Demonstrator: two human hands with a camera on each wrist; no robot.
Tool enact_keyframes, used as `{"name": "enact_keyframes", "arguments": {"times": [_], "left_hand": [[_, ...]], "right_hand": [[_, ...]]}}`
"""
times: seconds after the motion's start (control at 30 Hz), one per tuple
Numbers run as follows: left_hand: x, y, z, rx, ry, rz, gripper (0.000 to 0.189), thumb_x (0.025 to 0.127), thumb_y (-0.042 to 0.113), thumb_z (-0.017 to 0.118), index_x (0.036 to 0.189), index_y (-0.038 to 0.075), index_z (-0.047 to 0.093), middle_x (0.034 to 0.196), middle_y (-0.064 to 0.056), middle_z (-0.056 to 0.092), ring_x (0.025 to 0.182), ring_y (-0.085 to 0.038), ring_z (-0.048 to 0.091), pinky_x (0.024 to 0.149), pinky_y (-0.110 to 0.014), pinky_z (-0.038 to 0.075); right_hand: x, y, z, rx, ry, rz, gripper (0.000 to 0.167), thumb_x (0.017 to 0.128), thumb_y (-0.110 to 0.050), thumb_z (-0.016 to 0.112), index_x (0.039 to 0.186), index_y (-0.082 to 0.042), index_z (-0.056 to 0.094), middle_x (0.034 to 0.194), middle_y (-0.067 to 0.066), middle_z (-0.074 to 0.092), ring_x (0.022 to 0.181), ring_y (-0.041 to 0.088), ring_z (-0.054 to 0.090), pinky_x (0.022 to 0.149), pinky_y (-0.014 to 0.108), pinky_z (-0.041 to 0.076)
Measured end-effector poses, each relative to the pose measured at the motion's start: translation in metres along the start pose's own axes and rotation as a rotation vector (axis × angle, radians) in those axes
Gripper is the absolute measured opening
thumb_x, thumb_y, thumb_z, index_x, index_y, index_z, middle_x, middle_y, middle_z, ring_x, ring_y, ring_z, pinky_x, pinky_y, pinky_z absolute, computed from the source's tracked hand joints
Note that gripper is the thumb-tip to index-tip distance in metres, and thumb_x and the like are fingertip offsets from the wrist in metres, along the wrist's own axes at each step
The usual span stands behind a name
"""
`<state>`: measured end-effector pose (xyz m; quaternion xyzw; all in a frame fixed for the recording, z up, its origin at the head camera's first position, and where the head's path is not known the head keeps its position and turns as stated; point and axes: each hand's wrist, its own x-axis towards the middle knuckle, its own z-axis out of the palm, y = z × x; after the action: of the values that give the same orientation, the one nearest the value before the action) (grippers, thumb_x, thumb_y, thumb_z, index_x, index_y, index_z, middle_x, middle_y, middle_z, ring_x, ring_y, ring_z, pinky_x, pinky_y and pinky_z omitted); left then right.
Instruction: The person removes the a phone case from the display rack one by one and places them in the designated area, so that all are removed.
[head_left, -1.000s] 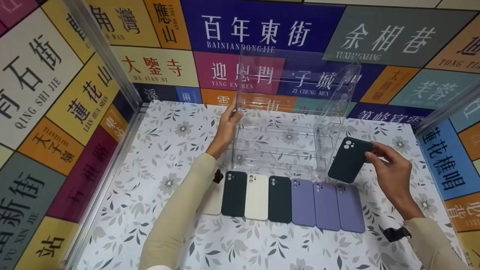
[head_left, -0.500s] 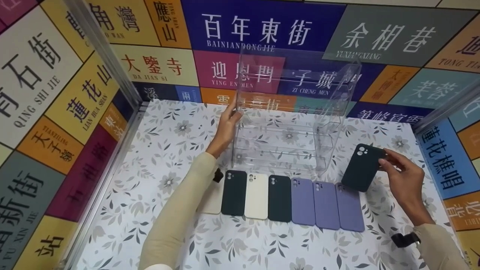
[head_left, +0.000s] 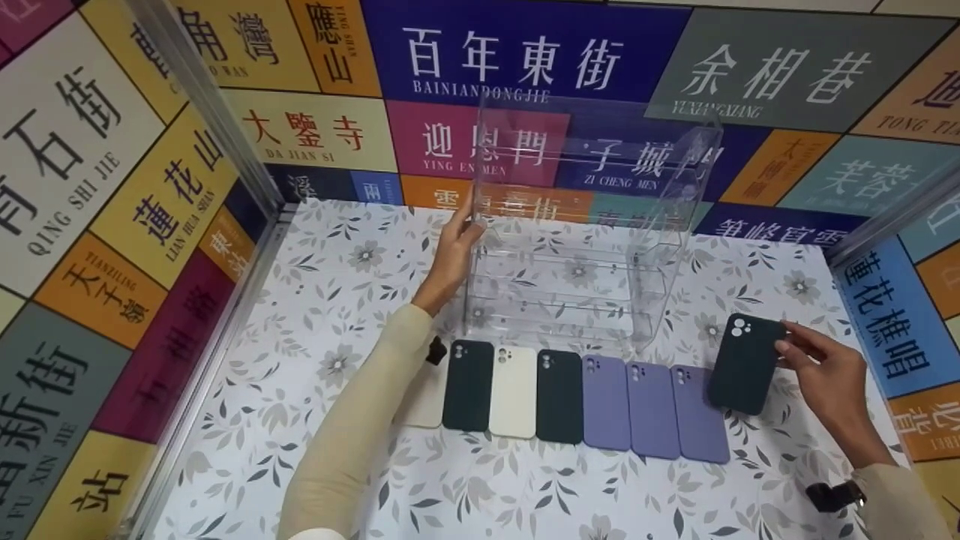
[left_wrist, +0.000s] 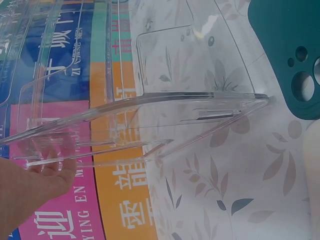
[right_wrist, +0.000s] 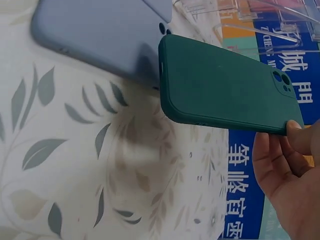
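My right hand [head_left: 832, 375] pinches a dark green phone case [head_left: 746, 364] by its upper right edge. The case is held tilted above the table, partly over the rightmost purple phone case [head_left: 697, 420]. In the right wrist view, the thumb and fingers grip the green case [right_wrist: 225, 90] near its camera holes, apart from the purple case [right_wrist: 100, 40] below. My left hand [head_left: 454, 251] holds the left side of a clear plastic tiered display rack [head_left: 555, 300]. In the left wrist view, some fingers [left_wrist: 52, 172] show through the rack's clear side.
A row of phone cases lies before the rack: a cream one [head_left: 424, 397] partly behind the left sleeve, a dark green one [head_left: 468, 386], a white one [head_left: 514, 394], another green one [head_left: 560, 397] and several purple ones [head_left: 606, 405]. Printed wall panels [head_left: 517, 45] stand behind and at the sides.
My right hand has carried the green case right and toward the front, from beside the rack to the right end of the row. The left hand and the rack stay put.
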<state>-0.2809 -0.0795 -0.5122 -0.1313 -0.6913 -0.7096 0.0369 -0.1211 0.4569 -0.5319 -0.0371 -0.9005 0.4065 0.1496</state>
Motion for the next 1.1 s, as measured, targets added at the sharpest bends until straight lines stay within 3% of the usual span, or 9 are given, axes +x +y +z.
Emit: {"name": "enact_keyframes", "arguments": {"times": [0.17, 0.37, 0.57, 0.77, 0.97, 1.1], "left_hand": [[0.0, 0.0, 0.0, -0.011, 0.007, 0.005, 0.066, 0.115, 0.01, 0.045, 0.176, 0.011, 0.021, 0.183, -0.01, 0.021, 0.166, -0.028, 0.028, 0.13, -0.041, 0.035], [-0.001, 0.0, -0.001, -0.006, 0.006, -0.011, 0.066, 0.116, 0.014, 0.046, 0.177, 0.013, 0.021, 0.183, -0.009, 0.024, 0.161, -0.032, 0.037, 0.129, -0.043, 0.035], [0.0, 0.0, 0.0, 0.002, 0.009, -0.018, 0.066, 0.116, 0.013, 0.046, 0.177, 0.013, 0.021, 0.183, -0.01, 0.023, 0.164, -0.032, 0.032, 0.13, -0.042, 0.035], [0.001, -0.001, 0.0, 0.004, 0.014, -0.019, 0.065, 0.115, 0.014, 0.046, 0.176, 0.011, 0.023, 0.181, -0.014, 0.026, 0.161, -0.033, 0.037, 0.129, -0.042, 0.036], [0.0, -0.001, -0.001, 0.014, 0.019, -0.003, 0.068, 0.113, 0.012, 0.047, 0.176, 0.009, 0.023, 0.18, -0.015, 0.029, 0.15, -0.035, 0.05, 0.127, -0.044, 0.038], [0.0, 0.0, 0.0, -0.007, 0.022, 0.0, 0.067, 0.112, 0.009, 0.047, 0.175, 0.008, 0.023, 0.181, -0.015, 0.027, 0.159, -0.033, 0.041, 0.129, -0.042, 0.035]], "right_hand": [[-0.006, 0.01, -0.008, -0.045, -0.068, 0.023, 0.04, 0.104, 0.005, 0.07, 0.144, 0.011, 0.066, 0.098, -0.031, 0.064, 0.08, -0.013, 0.066, 0.072, 0.007, 0.055], [-0.013, 0.022, -0.013, -0.086, -0.139, 0.052, 0.04, 0.106, 0.002, 0.069, 0.144, 0.012, 0.065, 0.099, -0.007, 0.076, 0.08, -0.012, 0.067, 0.07, 0.011, 0.057], [-0.02, 0.034, -0.014, -0.085, -0.199, 0.076, 0.041, 0.106, 0.001, 0.07, 0.146, 0.012, 0.064, 0.102, -0.018, 0.072, 0.084, -0.015, 0.065, 0.07, 0.011, 0.058], [-0.026, 0.042, -0.012, -0.081, -0.247, 0.107, 0.042, 0.107, 0.001, 0.068, 0.145, 0.015, 0.062, 0.112, 0.015, 0.078, 0.084, -0.011, 0.067, 0.071, 0.014, 0.059], [-0.029, 0.05, -0.01, -0.078, -0.283, 0.143, 0.041, 0.107, 0.002, 0.067, 0.145, 0.015, 0.062, 0.111, 0.017, 0.077, 0.085, -0.009, 0.067, 0.072, 0.016, 0.06], [-0.028, 0.052, -0.008, -0.104, -0.29, 0.154, 0.04, 0.107, 0.001, 0.067, 0.144, 0.015, 0.063, 0.115, 0.027, 0.075, 0.083, -0.007, 0.067, 0.07, 0.016, 0.06]]}}
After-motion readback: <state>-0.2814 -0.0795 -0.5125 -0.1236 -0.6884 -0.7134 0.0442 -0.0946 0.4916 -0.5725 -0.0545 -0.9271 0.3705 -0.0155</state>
